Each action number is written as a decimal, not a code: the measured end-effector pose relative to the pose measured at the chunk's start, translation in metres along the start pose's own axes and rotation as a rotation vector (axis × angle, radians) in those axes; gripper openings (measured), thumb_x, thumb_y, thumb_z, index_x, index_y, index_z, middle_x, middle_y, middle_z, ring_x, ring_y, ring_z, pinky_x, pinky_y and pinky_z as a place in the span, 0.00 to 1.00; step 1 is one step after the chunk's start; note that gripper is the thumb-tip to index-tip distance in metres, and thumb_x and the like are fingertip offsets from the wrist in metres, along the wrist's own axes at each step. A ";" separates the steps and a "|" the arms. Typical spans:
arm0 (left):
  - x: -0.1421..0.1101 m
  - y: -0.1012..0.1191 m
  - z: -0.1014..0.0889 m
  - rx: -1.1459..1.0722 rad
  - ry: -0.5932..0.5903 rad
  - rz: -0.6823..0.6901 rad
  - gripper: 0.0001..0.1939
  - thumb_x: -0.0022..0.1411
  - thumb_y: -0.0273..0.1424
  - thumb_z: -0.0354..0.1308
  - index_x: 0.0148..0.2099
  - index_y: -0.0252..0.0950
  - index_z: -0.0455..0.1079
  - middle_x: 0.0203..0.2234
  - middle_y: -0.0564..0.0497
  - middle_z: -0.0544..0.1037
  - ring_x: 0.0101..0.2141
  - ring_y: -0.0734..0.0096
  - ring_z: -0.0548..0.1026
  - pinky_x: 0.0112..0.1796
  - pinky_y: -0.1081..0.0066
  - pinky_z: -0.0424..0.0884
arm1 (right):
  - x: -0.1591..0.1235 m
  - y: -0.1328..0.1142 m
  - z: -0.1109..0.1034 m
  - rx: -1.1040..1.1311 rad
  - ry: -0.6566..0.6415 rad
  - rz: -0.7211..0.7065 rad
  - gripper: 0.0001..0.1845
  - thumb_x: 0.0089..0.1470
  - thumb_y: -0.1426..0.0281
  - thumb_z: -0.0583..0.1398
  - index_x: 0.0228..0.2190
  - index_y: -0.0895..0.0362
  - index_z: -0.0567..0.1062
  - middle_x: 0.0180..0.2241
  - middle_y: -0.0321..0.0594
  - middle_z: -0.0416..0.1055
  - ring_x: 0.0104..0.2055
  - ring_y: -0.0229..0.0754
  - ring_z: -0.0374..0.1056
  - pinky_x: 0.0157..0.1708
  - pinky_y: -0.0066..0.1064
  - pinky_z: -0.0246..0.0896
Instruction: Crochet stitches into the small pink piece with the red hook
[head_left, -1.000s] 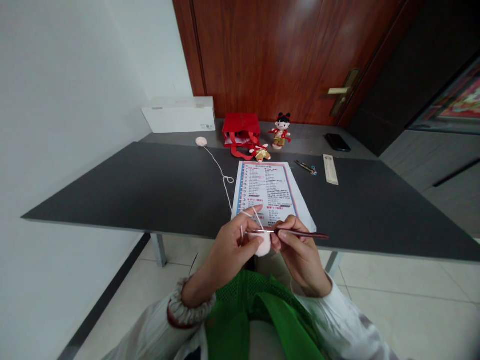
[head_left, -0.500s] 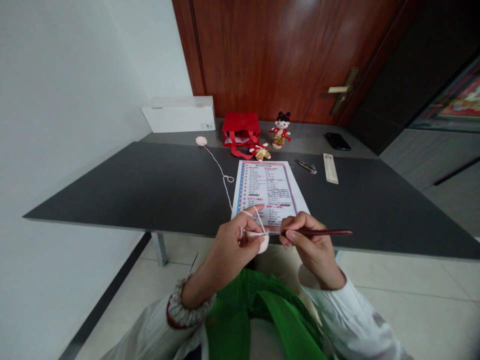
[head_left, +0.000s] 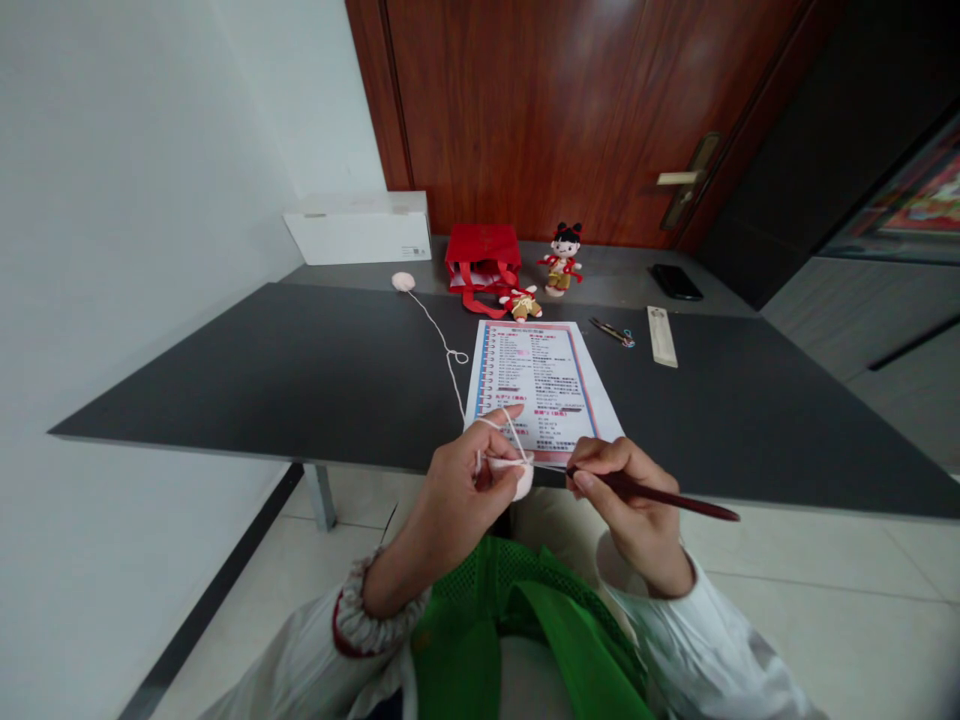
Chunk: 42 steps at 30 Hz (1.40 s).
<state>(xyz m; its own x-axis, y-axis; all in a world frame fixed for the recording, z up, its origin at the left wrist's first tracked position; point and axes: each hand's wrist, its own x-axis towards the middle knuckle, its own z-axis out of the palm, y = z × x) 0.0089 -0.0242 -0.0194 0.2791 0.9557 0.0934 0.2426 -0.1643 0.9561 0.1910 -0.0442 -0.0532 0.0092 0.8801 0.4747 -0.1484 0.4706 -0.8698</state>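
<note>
My left hand [head_left: 469, 480] pinches a small pale pink crochet piece [head_left: 523, 483], with yarn looped over its raised index finger. From there the pale yarn [head_left: 452, 375] runs across the table to a small yarn ball [head_left: 403, 282]. Between thumb and fingers, my right hand [head_left: 626, 500] grips a crochet hook [head_left: 686, 502] by its dark red handle. The hook's thin metal shaft points left and its tip meets the edge of the crochet piece. A printed pattern sheet [head_left: 544, 375] lies just beyond both hands.
On the dark table [head_left: 300, 370] stand a white box [head_left: 360, 230], a red bag [head_left: 482, 255] and a crocheted doll [head_left: 562, 262]. A headless doll body [head_left: 522, 303] lies by the bag. Rightward are small scissors [head_left: 611, 331], a flat pale packet [head_left: 661, 337] and a phone [head_left: 676, 282].
My right hand has shifted slightly right and down, and the hook's handle end has swung lower. My left hand, still holding the crochet piece, has moved only a little to the left.
</note>
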 end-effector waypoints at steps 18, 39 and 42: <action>-0.002 -0.005 0.002 0.060 0.092 0.100 0.04 0.59 0.26 0.57 0.31 0.35 0.67 0.58 0.37 0.70 0.44 0.60 0.79 0.43 0.66 0.72 | -0.013 -0.007 0.021 -0.491 -0.147 -0.435 0.17 0.50 0.86 0.59 0.36 0.53 0.71 0.30 0.40 0.71 0.31 0.40 0.65 0.30 0.33 0.63; 0.003 0.005 0.001 -0.072 -0.030 -0.022 0.02 0.53 0.25 0.61 0.32 0.34 0.73 0.28 0.49 0.80 0.35 0.67 0.77 0.39 0.70 0.69 | 0.005 0.009 0.008 -0.668 -0.234 -0.760 0.13 0.56 0.84 0.56 0.39 0.56 0.68 0.30 0.44 0.73 0.29 0.40 0.66 0.23 0.31 0.66; 0.006 0.002 0.003 -0.415 -0.113 -0.182 0.22 0.51 0.27 0.64 0.50 0.33 0.71 0.19 0.59 0.72 0.21 0.78 0.67 0.27 0.75 0.63 | 0.008 0.011 0.007 -0.716 -0.201 -0.789 0.12 0.58 0.82 0.54 0.42 0.56 0.68 0.29 0.44 0.73 0.28 0.40 0.67 0.23 0.31 0.67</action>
<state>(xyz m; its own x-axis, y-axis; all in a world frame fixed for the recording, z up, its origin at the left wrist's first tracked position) 0.0142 -0.0192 -0.0179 0.3717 0.9235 -0.0948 -0.0885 0.1369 0.9866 0.1826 -0.0320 -0.0581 -0.3233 0.3174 0.8915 0.4406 0.8842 -0.1550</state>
